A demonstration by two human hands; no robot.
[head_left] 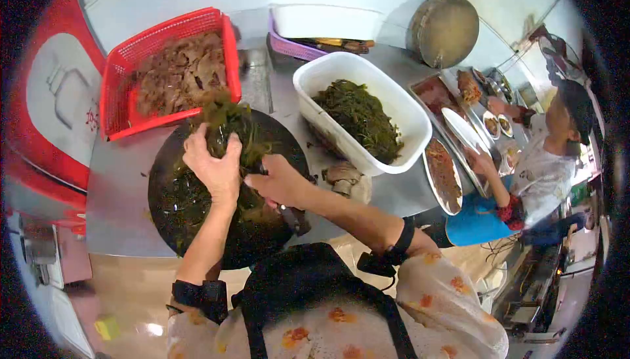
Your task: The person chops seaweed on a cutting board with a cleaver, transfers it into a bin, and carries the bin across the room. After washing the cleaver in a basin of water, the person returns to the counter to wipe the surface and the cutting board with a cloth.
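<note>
Over the dark round board [266, 247], my left hand [215, 162] clutches a bunch of dark green leafy vegetables [230, 119], its fingers spread around the clump. Close beside it on the right, my right hand [279, 185] is closed around the handle of a knife [293, 220]; most of the blade is hidden or blurred. More wet greens [180, 195] lie on the board under and left of my hands. The board rests on a metal table [118, 195].
A red basket [236, 63] of brown sliced food stands behind the board. A white tub [417, 123] of greens is to the right, with a crumpled cloth [354, 185] before it. Farther right, a co-worker [545, 162] reaches over trays and an oval plate [443, 175]. A round wooden block [446, 29] leans behind.
</note>
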